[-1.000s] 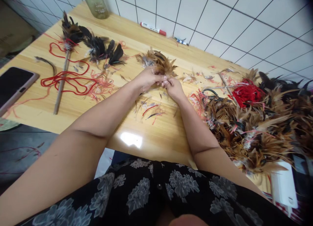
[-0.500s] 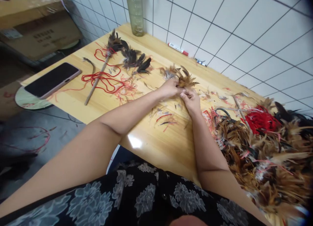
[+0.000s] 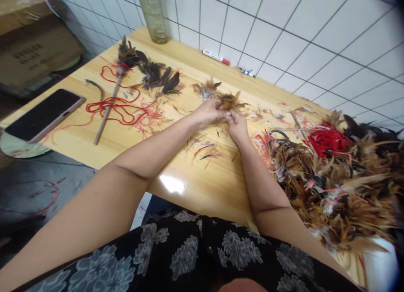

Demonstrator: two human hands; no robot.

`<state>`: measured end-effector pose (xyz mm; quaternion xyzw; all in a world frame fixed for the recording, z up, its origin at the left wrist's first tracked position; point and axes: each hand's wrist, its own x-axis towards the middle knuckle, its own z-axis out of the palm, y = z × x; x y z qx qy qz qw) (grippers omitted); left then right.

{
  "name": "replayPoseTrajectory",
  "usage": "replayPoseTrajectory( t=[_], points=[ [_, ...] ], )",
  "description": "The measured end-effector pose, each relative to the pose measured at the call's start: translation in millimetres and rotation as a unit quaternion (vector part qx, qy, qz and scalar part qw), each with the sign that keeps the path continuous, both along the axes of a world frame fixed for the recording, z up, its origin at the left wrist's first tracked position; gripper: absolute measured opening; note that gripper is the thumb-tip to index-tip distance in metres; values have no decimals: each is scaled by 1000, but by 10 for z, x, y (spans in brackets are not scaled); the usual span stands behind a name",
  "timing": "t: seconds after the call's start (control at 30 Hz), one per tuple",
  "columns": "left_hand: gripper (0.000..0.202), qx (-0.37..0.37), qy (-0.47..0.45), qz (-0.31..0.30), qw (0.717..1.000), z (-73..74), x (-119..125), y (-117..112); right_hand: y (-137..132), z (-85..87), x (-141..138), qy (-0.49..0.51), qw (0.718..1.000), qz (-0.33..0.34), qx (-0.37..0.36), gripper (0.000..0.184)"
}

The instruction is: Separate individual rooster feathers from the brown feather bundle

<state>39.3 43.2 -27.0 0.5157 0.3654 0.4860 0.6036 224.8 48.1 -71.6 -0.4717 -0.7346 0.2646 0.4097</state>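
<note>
Close together over the middle of the table, both my hands meet at a small bunch of brown feathers (image 3: pixel 232 101). My left hand (image 3: pixel 207 112) is closed around the quill end. Thumb and fingers of my right hand (image 3: pixel 237 126) pinch at the same base, touching the left fingertips; whether a thread lies between them is too small to see. Another tuft of brown and grey feathers (image 3: pixel 206 90) lies just behind my left hand. To the left rests a wooden stick (image 3: pixel 107 115) with dark feathers (image 3: pixel 128 52) bound at its tip and red cord (image 3: pixel 126 120) looped across it.
A big heap of brown feathers (image 3: pixel 341 191) covers the right side, with a red thread bundle (image 3: pixel 328 140) on it. Loose black feathers (image 3: pixel 158 79), a phone (image 3: pixel 44 113), a red-capped marker (image 3: pixel 216 57) and a bottle (image 3: pixel 153 16) also stand or lie on the table (image 3: pixel 202 187).
The view has shifted slightly, so the table's things sit further left. My hands still hold the feather bunch, which has turned a little, and my right fingers are closer to the left ones.
</note>
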Motion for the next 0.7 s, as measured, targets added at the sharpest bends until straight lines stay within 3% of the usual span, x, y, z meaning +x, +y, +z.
replayPoseTrajectory(
  t=[0.2,0.43,0.57,0.7],
  points=[
    [58,-18,7,-60,998,100,-104,-17,-31,41,-53,-40,999,22,-24,21],
    [47,-51,8,-55,997,174,-91,-61,-64,37,-98,8,998,16,-55,27],
    [44,-83,-8,-19,996,204,-107,-32,-133,165,-154,72,994,4,-85,49],
    [52,-154,-90,4,984,333,-107,-32,-213,310,-187,159,978,44,-127,71]
  ],
)
